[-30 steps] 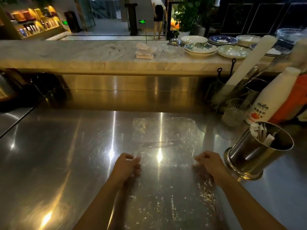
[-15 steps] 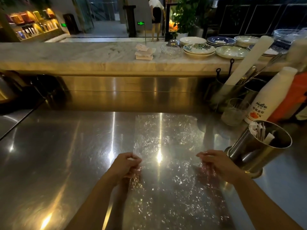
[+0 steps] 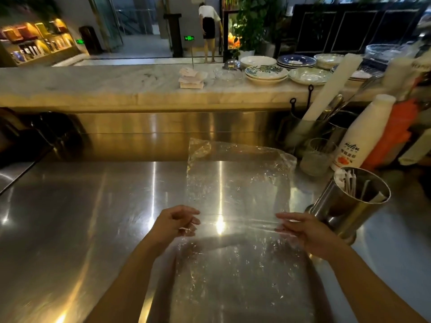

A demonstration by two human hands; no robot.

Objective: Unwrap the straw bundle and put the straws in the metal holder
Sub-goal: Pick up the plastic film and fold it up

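A clear, crinkled plastic wrap [image 3: 238, 183] is stretched between my hands over the steel counter [image 3: 93, 206], its far part lifted and curling toward me. My left hand [image 3: 177, 221] pinches its left edge. My right hand [image 3: 303, 229] pinches its right edge. The metal holder [image 3: 345, 206] stands just right of my right hand, tilted in view, with several paper-wrapped straws [image 3: 349, 185] inside it.
Behind the holder stand a drinking glass [image 3: 316, 157], a white bottle [image 3: 359, 138], an orange item [image 3: 391, 134] and a utensil pot with a white roll [image 3: 331, 87]. The marble ledge [image 3: 116, 85] carries plates [image 3: 265, 72] and napkins [image 3: 190, 78]. A person stands far behind.
Both hands have lifted the plastic wrap off the counter. Its far end, flat a second ago, now rises and folds back toward me.
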